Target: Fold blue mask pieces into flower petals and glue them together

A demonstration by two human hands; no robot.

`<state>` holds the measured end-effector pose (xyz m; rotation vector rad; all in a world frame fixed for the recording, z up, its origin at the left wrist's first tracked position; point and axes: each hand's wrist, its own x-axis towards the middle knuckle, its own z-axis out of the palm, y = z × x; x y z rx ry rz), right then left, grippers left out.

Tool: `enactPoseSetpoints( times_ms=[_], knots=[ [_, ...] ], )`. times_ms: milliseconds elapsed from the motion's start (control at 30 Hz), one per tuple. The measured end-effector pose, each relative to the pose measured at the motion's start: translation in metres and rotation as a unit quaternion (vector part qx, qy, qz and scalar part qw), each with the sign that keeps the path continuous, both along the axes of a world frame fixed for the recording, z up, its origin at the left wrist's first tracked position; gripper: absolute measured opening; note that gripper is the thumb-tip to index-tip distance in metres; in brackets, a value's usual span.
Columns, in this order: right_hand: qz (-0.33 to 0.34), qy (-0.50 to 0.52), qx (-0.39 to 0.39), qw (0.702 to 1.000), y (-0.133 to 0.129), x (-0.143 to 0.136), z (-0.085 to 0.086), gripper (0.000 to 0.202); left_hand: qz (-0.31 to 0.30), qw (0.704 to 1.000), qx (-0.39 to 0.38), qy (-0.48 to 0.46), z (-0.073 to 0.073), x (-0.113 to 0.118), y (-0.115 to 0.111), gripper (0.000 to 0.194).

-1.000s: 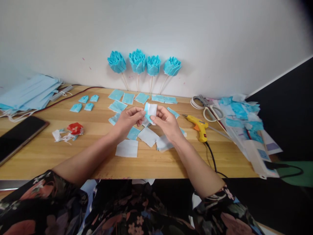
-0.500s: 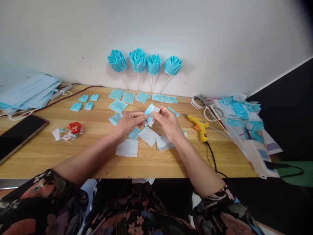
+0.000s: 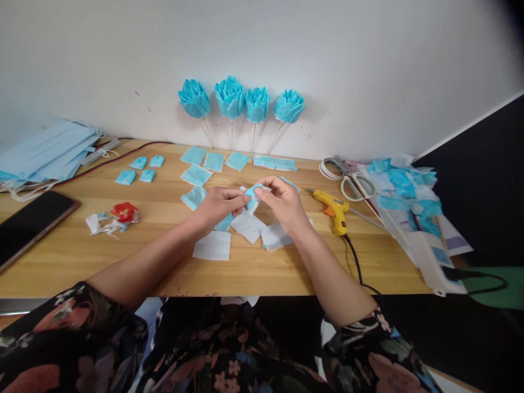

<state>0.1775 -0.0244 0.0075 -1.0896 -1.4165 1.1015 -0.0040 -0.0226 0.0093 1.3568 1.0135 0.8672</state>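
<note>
Between my two hands is a small blue and white piece of fabric [image 3: 253,200], partly folded. My left hand [image 3: 221,206] pinches its left side, and my right hand [image 3: 284,201] pinches its upper right part between thumb and fingers. Below the hands lie white pieces [image 3: 248,226], one of them a flat white rectangle [image 3: 212,245]. Several blue rectangles [image 3: 196,175] are spread on the table behind and to the left. Four small blue folded petals, one here [image 3: 125,177], sit farther left.
Blue flowers on sticks [image 3: 230,98] lean on the wall. On the wooden table [image 3: 262,278] are a yellow glue gun [image 3: 338,212], scissors [image 3: 357,185], blue scraps [image 3: 401,183], a phone [image 3: 33,224], masks [image 3: 49,150] and a red-and-white scrap pile [image 3: 125,213].
The fabric piece has been turned and folded over between my fingers, with its blue side now at the top. My right fingers have shifted slightly. The view has moved a little.
</note>
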Motion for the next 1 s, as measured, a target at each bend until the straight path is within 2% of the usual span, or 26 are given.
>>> enactPoseSetpoints(
  times_ms=[200,433,633,867,1000],
  knots=[
    [-0.001,-0.032,0.025,0.999,0.0005,0.0021,-0.0027,0.018,0.0,1.0,0.011,0.0,-0.001,0.0004,-0.0002,0.035],
    [0.012,-0.115,0.103,0.988,0.0003,0.0057,-0.0007,0.01,0.029,1.0,-0.001,-0.006,-0.0009,-0.0001,0.0008,0.032],
    [0.015,-0.16,0.194,0.968,0.0002,0.0074,0.0029,0.03,0.031,0.998,-0.027,-0.043,-0.0043,-0.0004,0.003,0.029],
    [0.01,-0.171,0.187,0.967,0.0014,0.0077,0.0005,0.032,0.007,1.0,0.001,-0.027,0.002,-0.0024,0.002,0.033],
    [0.013,-0.165,0.187,0.968,0.0011,0.0075,0.0007,0.031,-0.003,1.0,0.014,-0.027,0.0006,-0.0031,0.0026,0.035]
  ],
)
